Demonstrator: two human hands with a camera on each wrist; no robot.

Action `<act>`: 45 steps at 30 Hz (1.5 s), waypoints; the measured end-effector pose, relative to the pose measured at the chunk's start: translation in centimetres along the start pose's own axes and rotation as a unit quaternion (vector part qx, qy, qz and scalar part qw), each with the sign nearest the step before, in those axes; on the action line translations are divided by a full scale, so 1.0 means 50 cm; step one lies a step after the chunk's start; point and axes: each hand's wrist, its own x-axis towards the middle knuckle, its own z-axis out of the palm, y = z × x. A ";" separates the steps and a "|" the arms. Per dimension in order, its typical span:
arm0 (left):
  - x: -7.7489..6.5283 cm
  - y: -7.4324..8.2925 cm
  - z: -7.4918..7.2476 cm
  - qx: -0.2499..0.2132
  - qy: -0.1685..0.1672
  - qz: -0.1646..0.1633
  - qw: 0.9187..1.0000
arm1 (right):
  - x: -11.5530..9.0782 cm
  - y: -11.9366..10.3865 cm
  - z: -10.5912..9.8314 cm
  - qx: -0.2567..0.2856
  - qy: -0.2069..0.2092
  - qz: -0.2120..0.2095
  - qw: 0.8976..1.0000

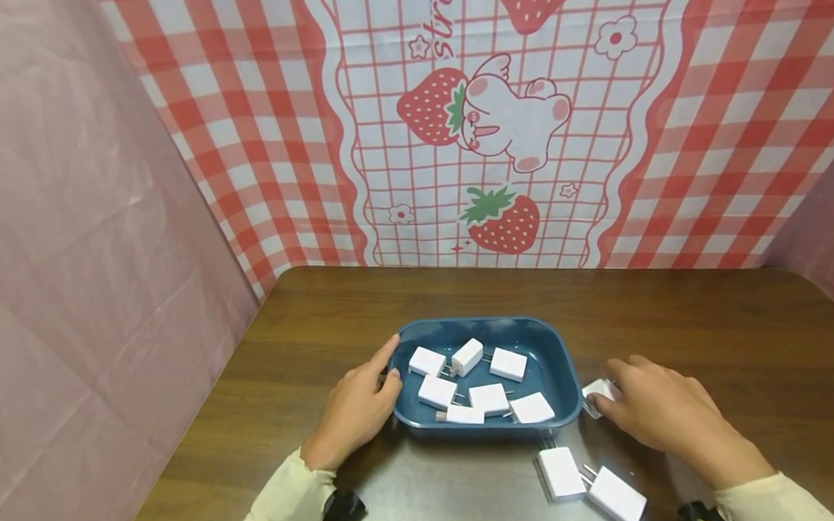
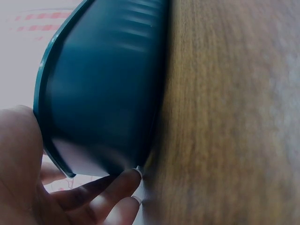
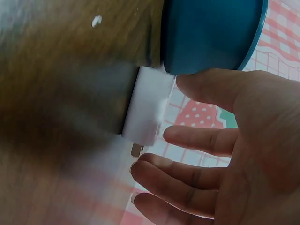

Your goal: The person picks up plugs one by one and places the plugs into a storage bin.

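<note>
Pale pink drapery hangs at far left, beside a strawberry-printed cloth behind the brown counter. At left, the left hand rests extended fingers against the end of a blue tray without grasping anything else. Seven white chargers already lie inside, so most seem done; three remain outside. Two near chargers sit just off the tray's near right corner. Farther right, the last charger lies beside the tray's right end, by the right hand: fingers parted around it, thumb touching, apparently no firm hold yet. Only the head view shows the tray's contents; the left wrist view adds fingertips low against its outer wall, the right wrist view the spread between the fingers.
</note>
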 end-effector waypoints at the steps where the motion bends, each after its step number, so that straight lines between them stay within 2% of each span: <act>1: 0.000 0.000 0.000 0.000 0.000 0.000 1.000 | -0.001 -0.001 0.001 -0.001 0.003 -0.001 1.000; 30: 0.001 0.001 0.000 -0.005 -0.003 0.001 1.000 | 0.002 -0.015 0.020 -0.026 0.037 -0.021 0.999; 39: -0.001 0.001 0.000 -0.003 -0.003 -0.002 1.000 | -0.004 -0.013 0.019 -0.004 0.039 0.001 0.999; 45: -0.001 0.001 -0.001 -0.006 -0.009 -0.004 1.000 | -0.008 -0.006 0.015 0.014 0.064 0.007 0.998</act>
